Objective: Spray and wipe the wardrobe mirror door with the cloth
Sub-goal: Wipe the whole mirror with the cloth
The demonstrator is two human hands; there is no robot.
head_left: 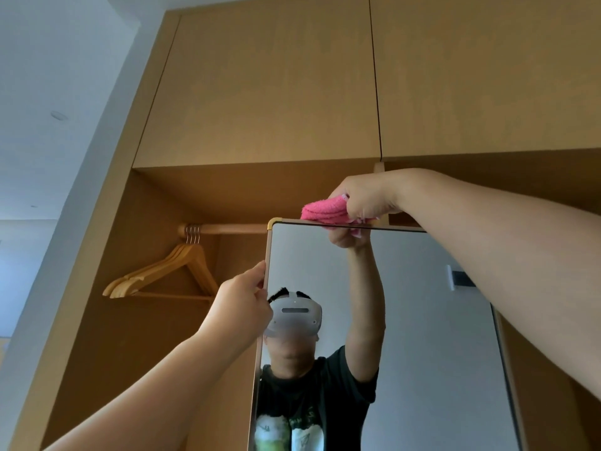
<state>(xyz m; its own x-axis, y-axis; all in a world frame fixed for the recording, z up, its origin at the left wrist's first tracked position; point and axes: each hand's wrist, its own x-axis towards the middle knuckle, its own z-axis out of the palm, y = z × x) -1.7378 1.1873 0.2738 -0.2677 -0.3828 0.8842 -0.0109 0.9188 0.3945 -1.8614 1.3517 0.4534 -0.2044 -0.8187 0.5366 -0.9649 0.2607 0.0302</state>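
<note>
The wardrobe mirror door (pixel 422 320) swings out in front of me, tall, with a thin gold frame. My right hand (pixel 367 196) grips a folded pink cloth (pixel 325 209) and presses it on the mirror's top edge, near the top left corner. My left hand (pixel 244 301) pinches the mirror's left frame edge, lower down. The glass reflects a person in a dark T-shirt and the raised arm. No spray bottle is in view.
Behind the door the open wooden wardrobe holds a rail (pixel 227 228) with several wooden hangers (pixel 169 271) at its left end. Closed upper cabinet doors (pixel 260 86) sit above. A white wall and ceiling (pixel 48 92) lie to the left.
</note>
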